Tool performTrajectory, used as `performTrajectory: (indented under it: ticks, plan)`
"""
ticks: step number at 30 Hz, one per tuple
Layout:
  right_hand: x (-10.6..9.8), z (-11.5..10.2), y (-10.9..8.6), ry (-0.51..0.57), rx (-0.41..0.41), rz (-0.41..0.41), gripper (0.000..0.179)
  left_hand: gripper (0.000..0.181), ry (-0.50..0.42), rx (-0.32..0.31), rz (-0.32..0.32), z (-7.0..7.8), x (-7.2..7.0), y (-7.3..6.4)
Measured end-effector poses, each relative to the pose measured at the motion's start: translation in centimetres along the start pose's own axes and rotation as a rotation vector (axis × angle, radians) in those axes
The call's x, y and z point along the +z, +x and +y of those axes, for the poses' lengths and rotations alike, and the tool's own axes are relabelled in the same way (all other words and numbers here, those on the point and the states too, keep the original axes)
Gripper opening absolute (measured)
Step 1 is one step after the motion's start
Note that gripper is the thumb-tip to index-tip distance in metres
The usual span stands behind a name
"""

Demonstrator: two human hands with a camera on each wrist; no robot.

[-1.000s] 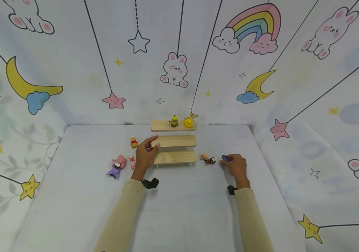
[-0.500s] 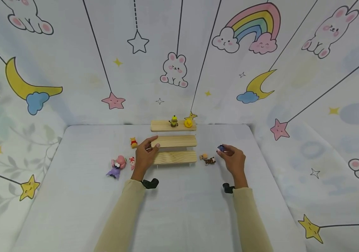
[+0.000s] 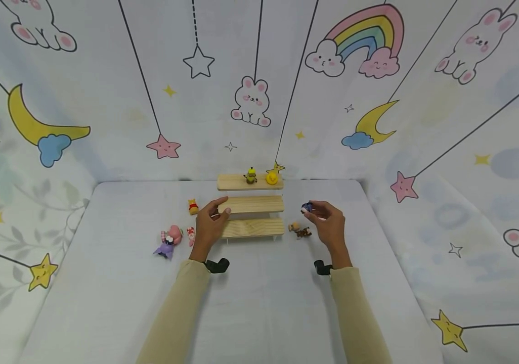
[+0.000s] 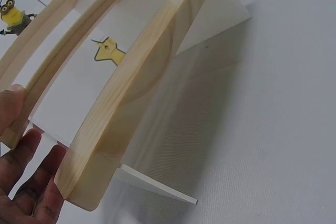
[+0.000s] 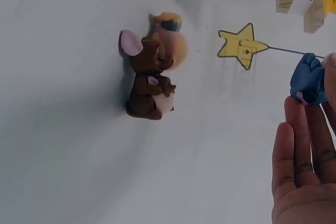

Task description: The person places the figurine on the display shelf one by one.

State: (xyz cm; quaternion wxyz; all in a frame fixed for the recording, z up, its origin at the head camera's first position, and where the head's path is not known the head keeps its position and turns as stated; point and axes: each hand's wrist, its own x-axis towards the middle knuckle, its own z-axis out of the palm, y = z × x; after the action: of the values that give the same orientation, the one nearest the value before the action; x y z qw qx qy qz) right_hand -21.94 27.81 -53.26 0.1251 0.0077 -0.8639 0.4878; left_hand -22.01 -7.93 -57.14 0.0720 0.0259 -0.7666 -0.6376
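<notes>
A three-tier wooden shelf [image 3: 251, 205] stands at the back middle of the table. My left hand [image 3: 209, 222] grips the left end of its middle plank [image 4: 79, 30], thumb on top and fingers below. To the right of the shelf, my right hand [image 3: 331, 225] pinches a small blue figurine [image 5: 307, 80] between thumb and fingertips, held above the table. The hand partly hides it. Beneath, on the table, lie a brown mouse-like figurine [image 5: 149, 85] and an orange-tan figurine [image 5: 173, 40], close together. On the top plank stand a minion figurine [image 3: 251, 176] and a yellow duck [image 3: 272, 178].
Left of the shelf lie a bear figurine in a red top [image 3: 193, 206], a red-and-white figurine [image 3: 190, 235], a pink figurine [image 3: 175, 233] and a purple one [image 3: 165, 249]. A patterned cloth wall [image 3: 150, 101] rises behind the table [image 3: 264, 303].
My right hand has lifted the blue figurine off the table and carried it left and away from me, towards the shelf. The left hand has stayed on the plank.
</notes>
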Motion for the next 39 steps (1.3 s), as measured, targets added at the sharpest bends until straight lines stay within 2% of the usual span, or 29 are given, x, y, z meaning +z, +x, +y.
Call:
performTrajectory:
  ticks: [13, 22, 28, 39]
  plan:
    - [2.0, -1.7, 0.8, 0.115, -0.114, -0.064, 0.04, 0.037, 0.011, -0.01, -0.001, 0.1, -0.1, 0.0]
    - [3.8, -4.0, 1.4, 0.171, -0.172, -0.128, 0.039, 0.036, 0.031, -0.014, 0.007, 0.0, 0.0, 0.1]
    - [5.2, -5.2, 1.7, 0.16, -0.175, -0.175, 0.039, 0.036, 0.025, -0.003, 0.001, 0.1, -0.1, -0.1]
    - [7.7, -5.9, 2.0, 0.091, -0.238, -0.246, 0.038, 0.037, 0.007, -0.002, 0.005, 0.2, -0.1, -0.1]
